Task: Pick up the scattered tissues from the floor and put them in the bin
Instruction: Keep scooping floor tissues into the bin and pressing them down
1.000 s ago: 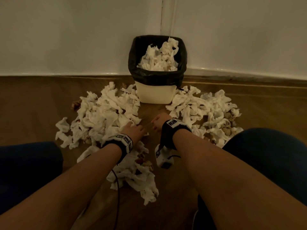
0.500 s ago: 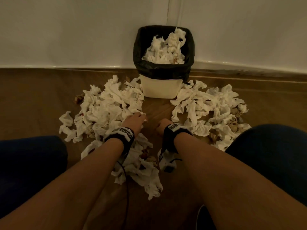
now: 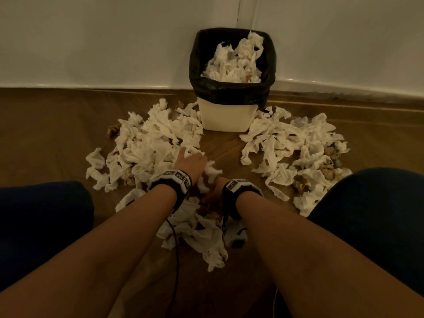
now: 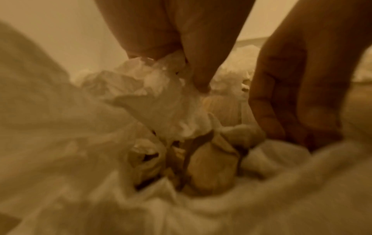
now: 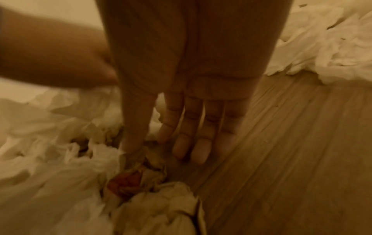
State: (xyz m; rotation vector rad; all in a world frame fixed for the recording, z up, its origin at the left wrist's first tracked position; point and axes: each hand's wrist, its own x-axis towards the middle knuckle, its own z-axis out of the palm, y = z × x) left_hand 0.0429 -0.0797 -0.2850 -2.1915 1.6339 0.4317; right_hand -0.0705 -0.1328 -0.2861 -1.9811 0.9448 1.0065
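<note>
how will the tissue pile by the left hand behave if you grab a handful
The tissue pile looks crumpled and loose, so it's probably floppy and light. A handful would likely shed pieces. The left hand already pinches a tissue that droops limply.

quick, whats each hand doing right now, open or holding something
Left hand: pinching a white tissue from the pile.
Right hand: open, fingers straight, holding nothing.

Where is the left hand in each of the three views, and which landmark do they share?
Head: the left hand is left of centre, on the tissue pile.
Left wrist: top centre, its fingers pinching a tissue.
Right wrist: blurred, at the left edge.
Shared landmark: the tissue pile under the hand.
</note>
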